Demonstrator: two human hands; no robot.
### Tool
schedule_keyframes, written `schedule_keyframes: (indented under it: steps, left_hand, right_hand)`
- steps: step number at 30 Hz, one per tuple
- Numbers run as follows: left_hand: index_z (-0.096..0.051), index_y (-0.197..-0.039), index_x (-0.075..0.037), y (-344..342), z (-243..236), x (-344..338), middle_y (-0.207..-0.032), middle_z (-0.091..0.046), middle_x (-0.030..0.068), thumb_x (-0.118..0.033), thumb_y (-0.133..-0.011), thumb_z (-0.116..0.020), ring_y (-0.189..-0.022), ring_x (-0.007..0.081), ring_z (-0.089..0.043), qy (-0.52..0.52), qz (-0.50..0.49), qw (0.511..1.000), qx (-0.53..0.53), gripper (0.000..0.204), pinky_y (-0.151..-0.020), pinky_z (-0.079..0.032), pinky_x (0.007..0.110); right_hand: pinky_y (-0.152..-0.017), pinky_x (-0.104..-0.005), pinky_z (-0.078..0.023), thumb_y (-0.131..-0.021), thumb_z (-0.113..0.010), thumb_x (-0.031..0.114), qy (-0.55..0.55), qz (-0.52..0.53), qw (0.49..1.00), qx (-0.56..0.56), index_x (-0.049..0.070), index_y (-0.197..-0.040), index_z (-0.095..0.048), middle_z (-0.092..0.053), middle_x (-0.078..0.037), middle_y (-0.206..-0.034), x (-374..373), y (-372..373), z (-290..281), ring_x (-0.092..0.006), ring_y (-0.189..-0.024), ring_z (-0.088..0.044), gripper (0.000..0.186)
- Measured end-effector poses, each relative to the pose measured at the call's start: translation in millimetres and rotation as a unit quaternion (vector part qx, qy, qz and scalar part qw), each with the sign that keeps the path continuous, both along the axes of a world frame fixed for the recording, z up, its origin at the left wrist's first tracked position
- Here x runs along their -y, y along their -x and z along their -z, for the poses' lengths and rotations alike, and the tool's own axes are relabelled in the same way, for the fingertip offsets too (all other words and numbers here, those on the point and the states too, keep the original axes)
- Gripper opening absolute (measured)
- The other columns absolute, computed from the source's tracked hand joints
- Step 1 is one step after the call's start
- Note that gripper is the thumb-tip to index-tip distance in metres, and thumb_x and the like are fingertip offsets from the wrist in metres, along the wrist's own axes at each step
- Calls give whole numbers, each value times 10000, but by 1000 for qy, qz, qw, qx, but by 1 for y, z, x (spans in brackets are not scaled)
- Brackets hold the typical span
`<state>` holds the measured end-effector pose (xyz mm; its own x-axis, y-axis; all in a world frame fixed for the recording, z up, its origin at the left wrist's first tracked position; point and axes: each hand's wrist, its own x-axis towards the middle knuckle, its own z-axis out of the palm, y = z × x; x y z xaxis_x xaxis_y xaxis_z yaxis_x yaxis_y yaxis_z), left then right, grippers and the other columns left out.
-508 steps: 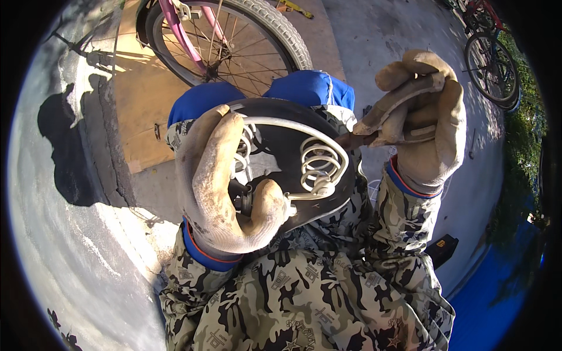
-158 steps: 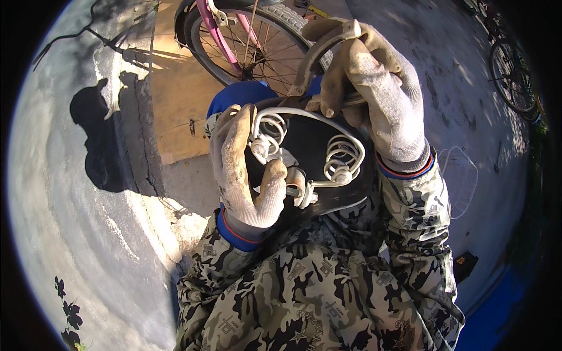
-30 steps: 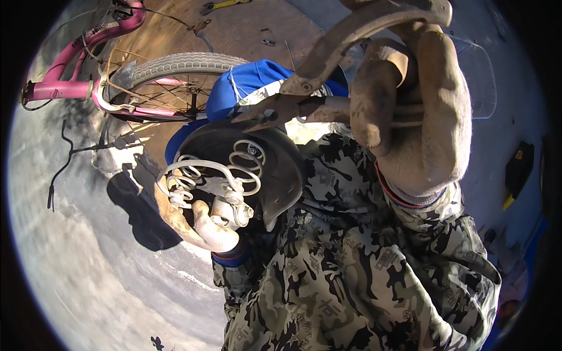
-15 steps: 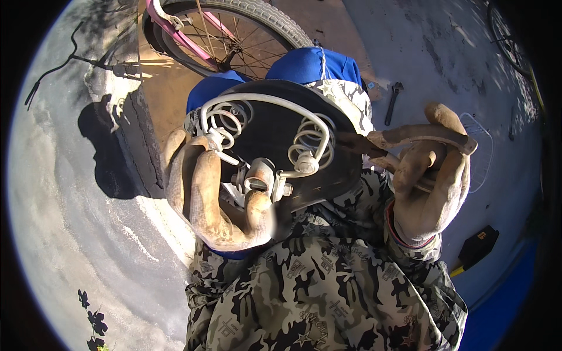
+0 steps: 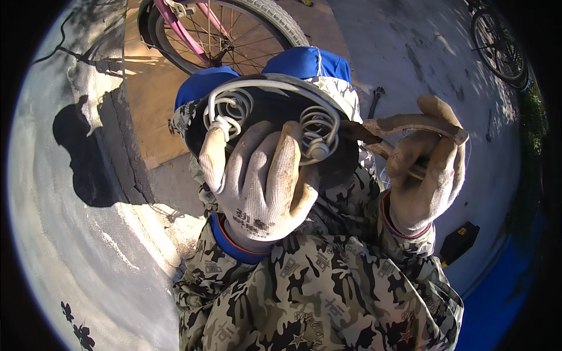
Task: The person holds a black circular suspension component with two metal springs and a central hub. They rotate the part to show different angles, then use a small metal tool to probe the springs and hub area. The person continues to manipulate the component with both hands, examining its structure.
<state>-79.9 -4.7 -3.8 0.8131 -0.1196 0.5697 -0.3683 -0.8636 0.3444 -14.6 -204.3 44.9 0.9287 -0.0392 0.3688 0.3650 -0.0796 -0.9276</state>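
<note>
An upturned bicycle saddle [image 5: 278, 111] lies across my lap, its dark underside facing up. A pale bent wire frame with coil springs [image 5: 319, 126] on both sides runs along it. My left hand [image 5: 260, 193], in a soiled white work glove, is laid over the middle of the saddle, its fingers curled around the frame and hiding the clamp. My right hand [image 5: 427, 175], gloved too, is closed around the worn handles of a pair of pliers [image 5: 404, 124]. The dark jaws of the pliers are at the saddle's right edge, beside the right spring; whether they grip anything I cannot tell.
A pink bicycle's wheel [image 5: 234, 35] stands ahead of my knees on a brown board [image 5: 146, 111]. A wrench [image 5: 376, 100] lies on the ground to the right. Nearer lies a black box-like object [image 5: 461, 241]. Another bicycle wheel [image 5: 497, 47] is at the far right.
My left hand has turned over from cupping the clamp from below to lying across it, back up. The saddle has tilted slightly. My right hand with the pliers has barely moved.
</note>
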Motion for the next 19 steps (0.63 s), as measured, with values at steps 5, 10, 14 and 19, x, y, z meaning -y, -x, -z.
schedule_keyframes:
  steps: [5,10,14,19]
  left_hand:
    - [-560,-1356,34,-6,2,6,-1193,-695,176,-259,-915,-688,-1049,364,-672,-20,-4,1000,22,545,-1006,-461,547]
    - [-643,-1261,41,-10,3,18,-1102,-714,153,-239,-857,-710,-1013,366,-692,-4,-39,998,52,497,-1035,-438,612]
    - [-618,-1281,48,-11,3,14,-1139,-713,167,-245,-870,-702,-1022,374,-690,-12,-29,998,52,512,-1013,-474,583]
    - [-608,-1304,32,-10,1,10,-1149,-714,157,-290,-891,-677,-1025,379,-689,-32,-34,998,49,529,-1036,-445,615]
  right_hand:
    - [-378,-207,-346,-1126,-435,390,-51,-37,998,28,-162,-1342,-539,-611,-54,-633,7,-8,4,-49,-404,-452,602]
    - [-367,-203,-348,-1111,-467,422,-86,1,996,-4,-157,-1367,-523,-632,-64,-654,7,-6,7,-44,-395,-448,636]
    - [-361,-204,-323,-1113,-463,418,-60,-19,998,-23,-149,-1370,-525,-633,-58,-654,9,-7,2,-34,-384,-409,625]
    - [-358,-204,-316,-1120,-450,395,-81,-47,995,-18,-141,-1369,-531,-644,-65,-657,7,-11,2,-33,-380,-400,596]
